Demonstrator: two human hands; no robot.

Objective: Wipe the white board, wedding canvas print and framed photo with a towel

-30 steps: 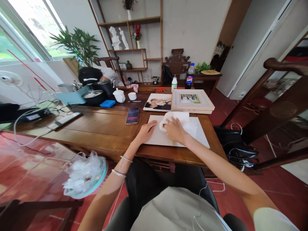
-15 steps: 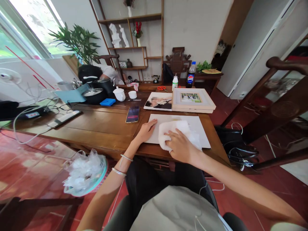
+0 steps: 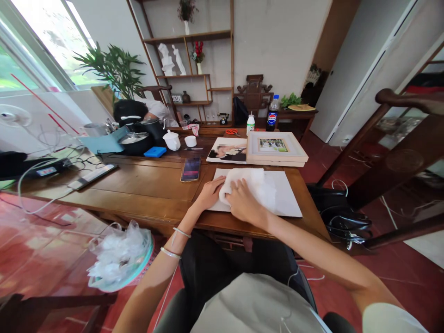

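A white rectangular board [image 3: 287, 194] lies flat on the wooden table near its front edge. On top of it is a folded, fluffy white cloth [image 3: 255, 178]. My right hand [image 3: 244, 201] presses on the cloth with bent fingers, gripping its left part. My left hand [image 3: 210, 192] rests on the board's left edge, its fingers stretched out and close beside the cloth. The cloth hides the middle of the board. Behind the board lie a photo print [image 3: 227, 150] and a light-coloured picture frame [image 3: 275, 147] with a small picture inside.
Left of the board, a phone [image 3: 190, 169] lies on the table [image 3: 152, 178]. Farther back are a white teapot [image 3: 171, 140], a white cup [image 3: 190, 141], orange-handled scissors [image 3: 232, 132], a small white bottle [image 3: 250, 124] and a cola bottle [image 3: 273, 115]. A bag-lined basket [image 3: 121, 259] stands on the floor.
My right hand has slid the white cloth leftward across the board, closer to my left hand. My left hand stays at the board's left edge. The view has tilted slightly upward.
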